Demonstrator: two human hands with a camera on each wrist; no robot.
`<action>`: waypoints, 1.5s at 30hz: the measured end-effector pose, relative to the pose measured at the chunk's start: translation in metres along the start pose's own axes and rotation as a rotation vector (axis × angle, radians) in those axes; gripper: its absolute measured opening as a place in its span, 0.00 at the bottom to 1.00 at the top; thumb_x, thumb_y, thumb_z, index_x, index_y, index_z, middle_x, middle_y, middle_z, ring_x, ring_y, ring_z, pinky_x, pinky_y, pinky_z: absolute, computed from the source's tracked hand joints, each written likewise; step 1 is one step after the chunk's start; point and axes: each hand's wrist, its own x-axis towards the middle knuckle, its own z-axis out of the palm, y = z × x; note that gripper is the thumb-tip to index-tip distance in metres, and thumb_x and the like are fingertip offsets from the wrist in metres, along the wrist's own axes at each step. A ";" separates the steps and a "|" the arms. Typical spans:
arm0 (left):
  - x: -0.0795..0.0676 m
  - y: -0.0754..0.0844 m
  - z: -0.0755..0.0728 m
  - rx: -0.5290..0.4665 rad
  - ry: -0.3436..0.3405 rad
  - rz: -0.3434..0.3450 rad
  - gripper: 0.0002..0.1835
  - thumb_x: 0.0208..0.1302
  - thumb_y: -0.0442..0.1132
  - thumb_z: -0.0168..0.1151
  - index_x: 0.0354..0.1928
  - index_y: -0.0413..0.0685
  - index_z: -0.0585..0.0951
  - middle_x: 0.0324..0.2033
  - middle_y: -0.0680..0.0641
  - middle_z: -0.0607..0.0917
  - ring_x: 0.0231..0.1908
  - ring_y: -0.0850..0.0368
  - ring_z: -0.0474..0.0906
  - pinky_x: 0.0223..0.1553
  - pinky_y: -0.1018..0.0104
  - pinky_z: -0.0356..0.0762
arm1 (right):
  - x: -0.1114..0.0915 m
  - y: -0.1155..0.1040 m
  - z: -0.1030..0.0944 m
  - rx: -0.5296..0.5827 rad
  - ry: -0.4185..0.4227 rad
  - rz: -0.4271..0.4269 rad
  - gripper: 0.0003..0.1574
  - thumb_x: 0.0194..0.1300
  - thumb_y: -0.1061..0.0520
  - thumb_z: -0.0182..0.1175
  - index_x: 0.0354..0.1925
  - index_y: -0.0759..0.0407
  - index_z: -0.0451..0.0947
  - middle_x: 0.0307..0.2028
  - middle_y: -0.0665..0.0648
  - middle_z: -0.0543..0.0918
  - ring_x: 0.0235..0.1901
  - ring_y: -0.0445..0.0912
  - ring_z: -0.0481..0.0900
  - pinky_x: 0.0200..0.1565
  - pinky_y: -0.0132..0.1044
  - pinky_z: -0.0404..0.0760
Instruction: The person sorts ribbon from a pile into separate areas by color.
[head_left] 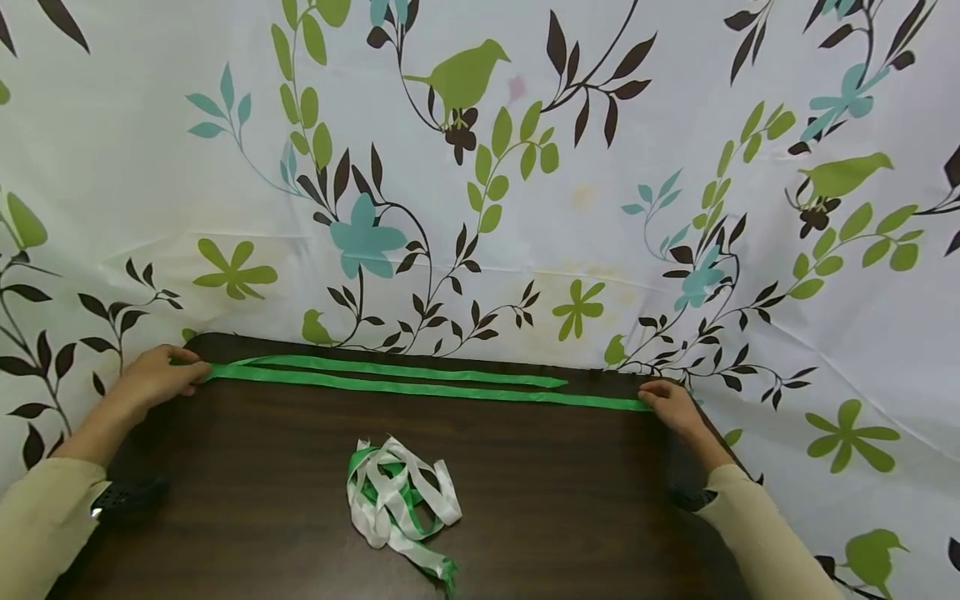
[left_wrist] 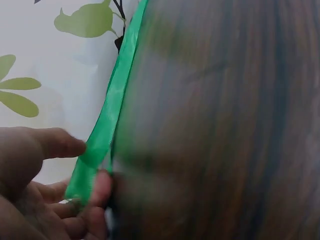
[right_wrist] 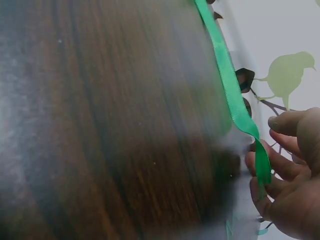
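A long green ribbon [head_left: 420, 387] stretches nearly straight along the far side of the dark wooden table [head_left: 570, 492]. My left hand [head_left: 161, 372] grips it at the far left corner. In the left wrist view the thumb lies on the ribbon [left_wrist: 114, 95], with fingers beneath. At the other end is my right hand [head_left: 671, 406], near the far right corner. Its fingers hold the ribbon's tip, and the ribbon [right_wrist: 230, 85] twists as it meets them in the right wrist view. Behind this stretch runs a second green length [head_left: 450, 374], ending in a point right of centre.
A loose heap of white and green ribbon [head_left: 390, 492] sits at the middle front of the table, a frayed green end towards me. A white cloth [head_left: 525, 250] printed with leaves, birds and flowers hangs behind the table and along its sides.
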 end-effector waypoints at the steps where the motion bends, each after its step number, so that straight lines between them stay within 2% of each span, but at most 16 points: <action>1: -0.001 0.000 -0.004 0.036 -0.021 0.000 0.39 0.64 0.55 0.51 0.54 0.19 0.60 0.26 0.39 0.80 0.28 0.46 0.79 0.31 0.50 0.69 | -0.001 -0.002 0.000 -0.005 0.000 -0.004 0.23 0.68 0.49 0.54 0.53 0.64 0.73 0.50 0.66 0.73 0.48 0.59 0.70 0.44 0.54 0.69; 5: -0.003 0.008 -0.022 0.156 -0.067 0.018 0.44 0.63 0.57 0.50 0.55 0.16 0.54 0.22 0.41 0.79 0.29 0.40 0.76 0.32 0.43 0.68 | -0.010 -0.007 0.000 -0.059 0.010 -0.051 0.22 0.69 0.49 0.52 0.52 0.64 0.73 0.48 0.65 0.75 0.46 0.58 0.72 0.42 0.52 0.70; 7: -0.005 0.014 -0.028 0.202 -0.055 0.028 0.45 0.63 0.59 0.50 0.55 0.17 0.54 0.27 0.33 0.79 0.33 0.32 0.73 0.34 0.40 0.67 | -0.013 -0.012 0.000 -0.086 0.041 -0.089 0.22 0.69 0.49 0.52 0.51 0.64 0.73 0.46 0.65 0.76 0.45 0.58 0.73 0.40 0.51 0.71; 10: -0.008 0.026 -0.031 0.266 -0.011 0.044 0.45 0.61 0.60 0.51 0.56 0.18 0.55 0.40 0.22 0.71 0.40 0.24 0.67 0.37 0.36 0.64 | -0.019 -0.024 0.001 -0.102 0.069 -0.138 0.20 0.69 0.49 0.52 0.50 0.63 0.74 0.45 0.63 0.77 0.45 0.57 0.73 0.40 0.51 0.71; 12: -0.011 0.037 -0.027 0.298 0.026 0.045 0.44 0.61 0.59 0.53 0.57 0.21 0.56 0.46 0.18 0.63 0.44 0.21 0.62 0.37 0.33 0.62 | -0.023 -0.035 0.000 -0.118 0.083 -0.162 0.19 0.69 0.49 0.51 0.50 0.61 0.74 0.44 0.62 0.77 0.44 0.56 0.73 0.39 0.51 0.71; 13: -0.013 0.044 -0.024 0.310 0.033 0.057 0.43 0.61 0.57 0.53 0.57 0.21 0.56 0.47 0.18 0.63 0.44 0.21 0.62 0.38 0.32 0.62 | -0.025 -0.041 0.000 -0.126 0.091 -0.175 0.19 0.69 0.49 0.51 0.49 0.61 0.74 0.44 0.62 0.77 0.44 0.56 0.73 0.39 0.51 0.70; 15: -0.016 0.057 -0.015 0.328 0.027 0.089 0.39 0.62 0.54 0.54 0.57 0.23 0.59 0.47 0.20 0.65 0.44 0.23 0.64 0.36 0.33 0.63 | -0.029 -0.055 -0.001 -0.144 0.106 -0.210 0.18 0.69 0.49 0.52 0.49 0.60 0.75 0.44 0.61 0.77 0.44 0.55 0.73 0.39 0.50 0.70; 17: -0.018 0.075 -0.003 0.341 -0.011 0.126 0.34 0.63 0.53 0.55 0.56 0.27 0.64 0.46 0.23 0.69 0.43 0.26 0.67 0.34 0.35 0.64 | -0.035 -0.071 0.000 -0.140 0.130 -0.252 0.17 0.68 0.49 0.53 0.48 0.59 0.75 0.44 0.59 0.77 0.44 0.53 0.73 0.40 0.49 0.69; 20: -0.023 0.098 0.024 0.323 -0.134 0.237 0.25 0.63 0.51 0.56 0.48 0.34 0.74 0.39 0.34 0.78 0.36 0.39 0.75 0.31 0.46 0.70 | -0.040 -0.094 0.007 -0.106 0.141 -0.303 0.17 0.67 0.48 0.54 0.48 0.57 0.76 0.45 0.56 0.77 0.44 0.50 0.74 0.40 0.48 0.69; 24: -0.037 0.126 0.063 0.253 -0.282 0.369 0.15 0.62 0.50 0.59 0.39 0.45 0.79 0.32 0.50 0.79 0.30 0.55 0.72 0.30 0.58 0.70 | -0.046 -0.115 0.024 -0.006 0.076 -0.328 0.18 0.66 0.46 0.55 0.50 0.53 0.76 0.48 0.51 0.75 0.46 0.45 0.73 0.43 0.47 0.71; 29: -0.057 0.151 0.093 0.183 -0.332 0.440 0.10 0.62 0.50 0.59 0.37 0.53 0.79 0.28 0.56 0.77 0.28 0.60 0.71 0.29 0.61 0.69 | -0.054 -0.130 0.036 0.093 0.004 -0.371 0.15 0.66 0.49 0.55 0.49 0.51 0.76 0.49 0.51 0.75 0.48 0.44 0.74 0.46 0.42 0.72; 34: -0.069 0.160 0.110 0.164 -0.352 0.458 0.10 0.60 0.51 0.62 0.36 0.54 0.79 0.23 0.57 0.76 0.22 0.61 0.71 0.24 0.62 0.69 | -0.067 -0.146 0.035 0.142 0.008 -0.386 0.12 0.66 0.56 0.56 0.47 0.56 0.77 0.49 0.59 0.76 0.47 0.49 0.75 0.42 0.35 0.74; 38: -0.073 0.158 0.120 0.198 -0.339 0.447 0.10 0.58 0.49 0.65 0.37 0.53 0.79 0.22 0.57 0.75 0.20 0.62 0.70 0.21 0.63 0.68 | -0.070 -0.150 0.034 0.153 0.009 -0.362 0.11 0.67 0.55 0.56 0.47 0.54 0.77 0.48 0.59 0.77 0.47 0.49 0.76 0.41 0.30 0.73; 42: -0.074 0.157 0.126 0.242 -0.328 0.412 0.12 0.54 0.51 0.67 0.36 0.54 0.80 0.22 0.58 0.75 0.21 0.62 0.70 0.21 0.62 0.67 | -0.065 -0.148 0.038 0.173 -0.011 -0.385 0.12 0.67 0.55 0.56 0.48 0.54 0.77 0.48 0.58 0.77 0.47 0.50 0.75 0.42 0.35 0.74; 45: -0.076 0.158 0.130 0.263 -0.326 0.396 0.13 0.52 0.53 0.68 0.35 0.56 0.81 0.22 0.59 0.75 0.22 0.62 0.70 0.22 0.62 0.67 | -0.059 -0.141 0.042 0.158 -0.029 -0.402 0.12 0.67 0.52 0.55 0.48 0.51 0.77 0.48 0.54 0.77 0.48 0.47 0.75 0.43 0.39 0.74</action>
